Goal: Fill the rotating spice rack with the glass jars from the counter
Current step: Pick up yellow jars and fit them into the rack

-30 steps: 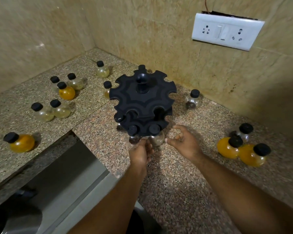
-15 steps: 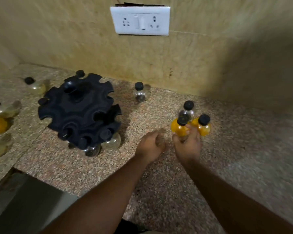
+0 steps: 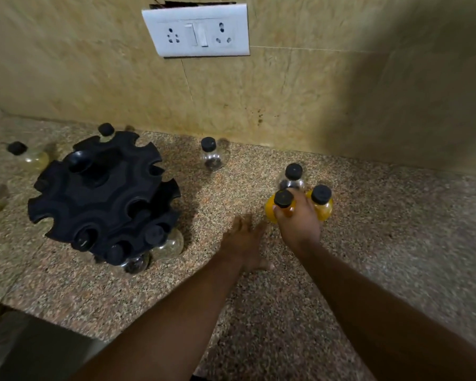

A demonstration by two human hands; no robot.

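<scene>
My right hand wraps the round orange-filled glass jar with a black cap on the speckled granite counter, right of the black rotating spice rack. My left hand lies flat, empty.

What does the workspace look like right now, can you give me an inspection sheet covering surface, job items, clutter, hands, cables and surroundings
Surface: speckled granite counter, dry.
Job's things: black spice rack with jars in its lower front slots, upper slots mostly open; two orange jars and a clear jar on the right; a lone clear jar near the wall; pale jars on the left.
Clutter: nothing seen.
Hands: right hand closed on one orange jar; left hand empty, open.
Cables: nothing seen.
Surroundings: beige tiled wall, white socket plate.
</scene>
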